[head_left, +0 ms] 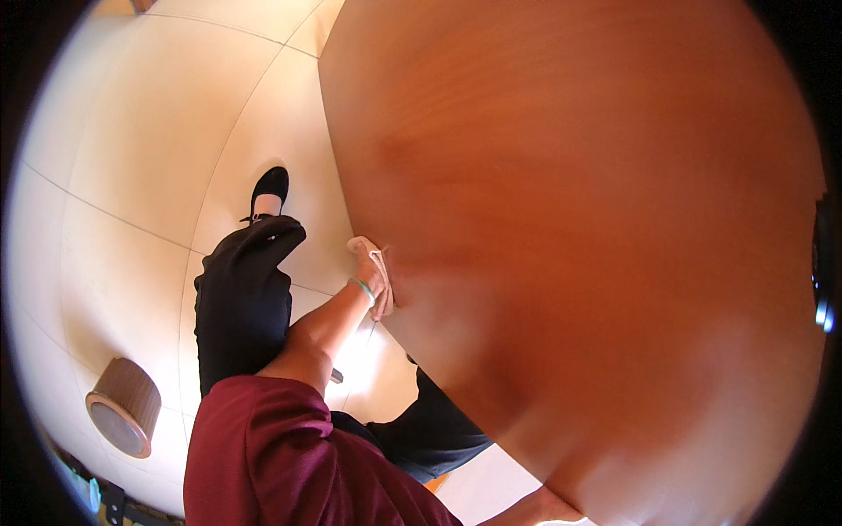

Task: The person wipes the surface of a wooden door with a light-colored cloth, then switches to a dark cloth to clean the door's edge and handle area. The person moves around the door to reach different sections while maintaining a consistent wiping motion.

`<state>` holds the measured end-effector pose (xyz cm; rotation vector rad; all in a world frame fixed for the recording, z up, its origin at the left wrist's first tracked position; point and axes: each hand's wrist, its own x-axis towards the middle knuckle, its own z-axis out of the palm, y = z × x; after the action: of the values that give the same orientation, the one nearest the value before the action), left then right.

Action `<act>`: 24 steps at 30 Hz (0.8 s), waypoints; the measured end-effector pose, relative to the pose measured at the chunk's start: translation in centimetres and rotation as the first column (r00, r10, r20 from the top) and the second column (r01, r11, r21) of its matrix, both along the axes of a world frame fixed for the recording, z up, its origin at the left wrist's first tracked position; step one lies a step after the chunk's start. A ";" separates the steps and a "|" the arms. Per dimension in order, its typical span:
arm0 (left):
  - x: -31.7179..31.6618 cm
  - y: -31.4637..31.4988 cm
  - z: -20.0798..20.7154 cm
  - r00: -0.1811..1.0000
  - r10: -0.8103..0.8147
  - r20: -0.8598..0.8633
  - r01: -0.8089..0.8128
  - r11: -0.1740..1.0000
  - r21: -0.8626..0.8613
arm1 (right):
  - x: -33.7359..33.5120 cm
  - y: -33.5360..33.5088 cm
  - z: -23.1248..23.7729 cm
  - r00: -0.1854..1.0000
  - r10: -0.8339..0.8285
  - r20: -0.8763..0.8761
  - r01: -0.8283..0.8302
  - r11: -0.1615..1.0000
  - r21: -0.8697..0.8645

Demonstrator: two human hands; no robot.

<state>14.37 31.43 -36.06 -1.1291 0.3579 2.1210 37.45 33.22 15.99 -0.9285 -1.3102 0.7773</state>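
A large brown wooden panel or tabletop fills the right side of the view. At its left edge, my left hand is closed around a pale pinkish cloth, which touches the wood. A light green bangle circles that wrist, below a maroon sleeve. Only a small part of my right hand shows at the bottom, by the lower edge of the wood. Its fingers are hidden, and I cannot see whether it holds anything.
Pale tiled floor lies to the left. A small round brown-sided container or stool stands at the lower left. My black-trousered leg and black shoe are beside the wood. A dark object with a bluish light sits at the far right.
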 end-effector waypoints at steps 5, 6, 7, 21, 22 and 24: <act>-1.3 0.9 6.6 0.996 0.065 -0.065 -0.073 0.991 -0.116 | 2.8 -0.1 -0.1 0.933 0.137 -0.333 -0.175 0.981 -0.088; -1.5 0.4 9.4 0.996 0.035 -0.083 -0.048 0.985 -0.168 | 4.2 -0.2 -0.6 0.846 0.190 -0.499 -0.280 0.954 -0.111; -2.0 -1.2 12.8 0.995 0.055 -0.082 -0.075 0.964 -0.255 | 1.3 -0.4 0.0 0.989 0.088 -0.116 -0.090 0.996 -0.015; -1.3 -15.4 44.5 0.327 -0.301 -0.896 -0.342 0.846 -0.409 | -5.8 -11.2 -0.4 0.834 0.474 -0.283 -0.460 0.880 0.120; -1.1 -17.3 47.4 0.263 -0.429 -0.864 -0.329 0.802 -0.498 | -6.3 -12.8 0.1 0.857 0.433 -0.278 -0.423 0.901 0.097; -0.3 -19.3 52.1 0.090 -0.364 -0.927 -0.329 0.868 -0.373 | -5.5 -13.3 0.6 0.853 0.442 -0.275 -0.450 0.892 0.039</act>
<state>14.05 12.10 16.03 0.4967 1.6675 2.5024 31.96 19.90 16.54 -0.5063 -1.2789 1.2430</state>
